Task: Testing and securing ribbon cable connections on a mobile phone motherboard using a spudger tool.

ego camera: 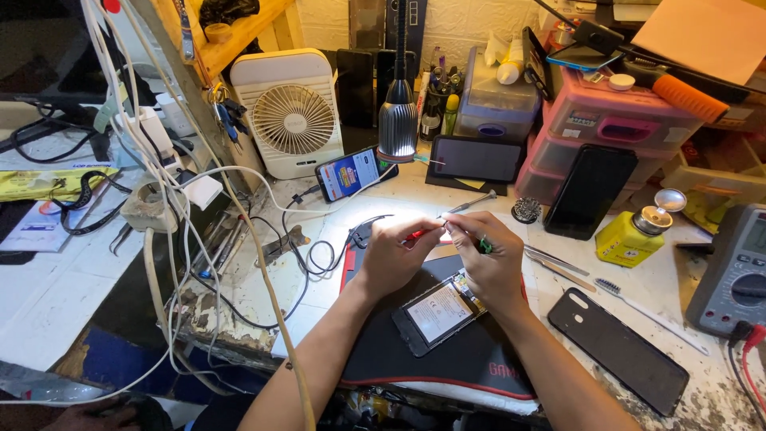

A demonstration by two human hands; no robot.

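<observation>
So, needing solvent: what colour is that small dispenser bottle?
Yellow bottle with a metal top, right of the hands; head view.

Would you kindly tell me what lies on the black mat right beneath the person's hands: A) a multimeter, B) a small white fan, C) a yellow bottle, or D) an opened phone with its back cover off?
D: the opened phone lies on the black mat under the left hand and right hand, its insides exposed.

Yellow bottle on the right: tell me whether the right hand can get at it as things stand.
Probably yes. The yellow bottle stands uncovered beside the right hand, with only flat tweezers between them, though that hand already holds a small tool.
</observation>
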